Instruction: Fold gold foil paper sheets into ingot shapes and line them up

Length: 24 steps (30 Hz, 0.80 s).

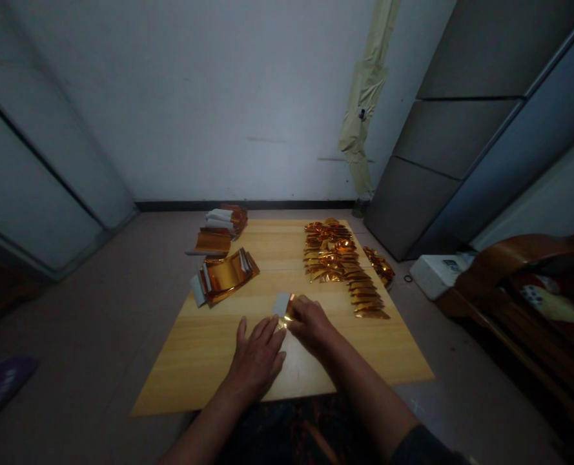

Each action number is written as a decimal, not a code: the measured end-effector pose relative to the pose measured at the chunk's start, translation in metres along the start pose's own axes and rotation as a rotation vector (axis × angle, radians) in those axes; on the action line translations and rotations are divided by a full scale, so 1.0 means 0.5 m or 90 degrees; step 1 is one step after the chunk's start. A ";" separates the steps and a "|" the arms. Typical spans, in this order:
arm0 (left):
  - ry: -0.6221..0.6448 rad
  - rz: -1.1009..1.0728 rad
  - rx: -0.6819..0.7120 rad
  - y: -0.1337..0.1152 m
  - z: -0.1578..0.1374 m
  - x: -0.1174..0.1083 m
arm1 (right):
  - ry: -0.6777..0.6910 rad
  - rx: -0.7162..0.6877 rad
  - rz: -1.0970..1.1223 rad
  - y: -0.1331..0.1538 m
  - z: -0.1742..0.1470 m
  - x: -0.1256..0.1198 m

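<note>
Near the front middle of the table, a small sheet of gold foil paper [281,303] lies partly folded, its pale grey back facing up in one part and shiny gold at the fold. My left hand [256,355] is open, lying palm down with fingers spread, and its fingertips press on the near left edge of the paper. My right hand [310,323] is closed on the paper's right side, with the fingers curled and the thumb low. The fingers hide part of the sheet.
A stack of gold foil sheets [226,274] lies at the table's left, with more sheets [212,241] behind it. Rows of folded gold pieces [329,252] cover the right side of the wooden table [209,361]. More gold pieces [379,266] are beyond the right edge, near a white box [434,274].
</note>
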State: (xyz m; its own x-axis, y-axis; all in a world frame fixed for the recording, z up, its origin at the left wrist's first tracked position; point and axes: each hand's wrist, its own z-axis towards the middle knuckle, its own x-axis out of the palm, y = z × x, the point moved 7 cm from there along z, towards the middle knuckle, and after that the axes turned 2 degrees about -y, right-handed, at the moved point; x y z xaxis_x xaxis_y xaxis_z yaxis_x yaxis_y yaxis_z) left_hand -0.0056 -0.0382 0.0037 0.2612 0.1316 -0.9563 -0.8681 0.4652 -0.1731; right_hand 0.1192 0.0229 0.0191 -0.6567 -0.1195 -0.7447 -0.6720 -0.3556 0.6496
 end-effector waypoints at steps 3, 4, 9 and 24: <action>0.005 -0.016 -0.010 0.003 0.003 0.002 | -0.016 0.004 0.038 -0.013 0.003 -0.001; 0.005 -0.019 -0.009 0.003 0.004 0.002 | -0.020 0.007 0.054 -0.020 0.005 0.000; -0.023 -0.011 0.002 0.003 0.004 -0.005 | 0.004 0.022 0.073 -0.040 0.013 0.007; -0.110 -0.004 -0.035 0.010 0.022 -0.021 | 0.016 -0.084 -0.161 0.004 -0.007 -0.014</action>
State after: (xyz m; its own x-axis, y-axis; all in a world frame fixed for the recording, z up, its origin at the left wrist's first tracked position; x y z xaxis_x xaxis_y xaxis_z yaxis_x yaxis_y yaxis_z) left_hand -0.0079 -0.0277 0.0155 0.3310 0.2792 -0.9014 -0.8868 0.4186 -0.1960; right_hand 0.1236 0.0199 0.0249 -0.4638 -0.0331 -0.8853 -0.7624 -0.4941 0.4179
